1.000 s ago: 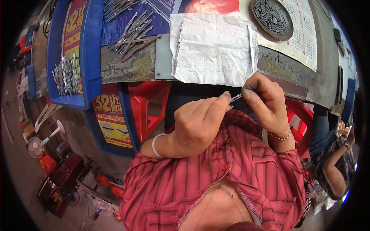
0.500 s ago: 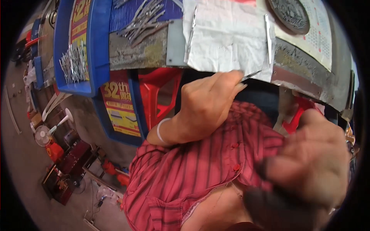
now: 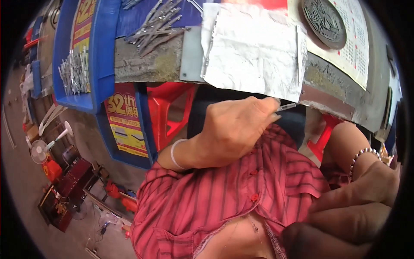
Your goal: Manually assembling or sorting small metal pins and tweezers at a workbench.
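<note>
My left hand (image 3: 235, 125) is closed around a thin grey metal piece (image 3: 286, 106), its tip poking out toward the right just under the table edge. A white band circles that wrist. My right hand (image 3: 353, 207) is raised close to the camera at the lower right, blurred, fingers curled; whether it holds anything is hidden. A beaded bracelet (image 3: 364, 152) sits on its wrist. A crinkled sheet of silver foil (image 3: 254, 52) lies on the table right above my left hand.
A pile of thin metal pieces (image 3: 157, 26) lies on the worn table (image 3: 146, 67). A blue tray (image 3: 97, 64) at left holds several more. A round dark metal disc (image 3: 324, 21) rests on a printed sheet. Red plastic stools (image 3: 170, 112) stand under the table.
My right hand left the metal piece and came up close to the camera at the lower right. My left hand stays at the table edge with the piece.
</note>
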Tool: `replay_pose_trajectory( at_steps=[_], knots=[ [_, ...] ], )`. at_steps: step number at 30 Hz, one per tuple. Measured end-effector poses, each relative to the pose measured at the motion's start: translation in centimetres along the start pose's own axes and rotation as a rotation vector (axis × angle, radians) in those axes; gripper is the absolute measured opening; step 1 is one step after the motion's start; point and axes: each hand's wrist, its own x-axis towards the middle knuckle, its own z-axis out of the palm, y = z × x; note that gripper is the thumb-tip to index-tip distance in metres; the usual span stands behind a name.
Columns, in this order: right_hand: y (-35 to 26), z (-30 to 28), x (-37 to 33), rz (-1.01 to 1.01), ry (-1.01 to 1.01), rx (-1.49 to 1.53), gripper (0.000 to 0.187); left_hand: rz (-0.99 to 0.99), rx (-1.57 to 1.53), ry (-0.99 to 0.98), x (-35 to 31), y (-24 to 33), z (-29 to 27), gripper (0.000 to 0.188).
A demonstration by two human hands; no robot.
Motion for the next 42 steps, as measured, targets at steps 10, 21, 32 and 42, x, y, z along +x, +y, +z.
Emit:
replay_pose_trajectory(
  at_steps=[10, 21, 32, 42],
  knots=[
    [-5.2, 0.1, -3.6, -0.103, -0.146, 0.122, 0.033, -0.009, 0.062, 0.022, 0.2, 0.2, -0.4, 0.024],
    [1.9, 5.1, 13.9, -0.100, -0.293, 0.043, 0.034, -0.421, -0.087, 0.119, 6.3, -1.0, -4.5, 0.012],
    [9.4, 7.6, 2.2, 0.451, 0.358, -0.085, 0.020, 0.145, 0.255, 0.016, 24.6, -7.5, -2.4, 0.016],
    [10.7, 8.2, 1.4, 0.278, 0.493, -0.066, 0.021, 0.320, 0.431, -0.008, 34.9, -13.2, 2.2, 0.014]
  ],
)
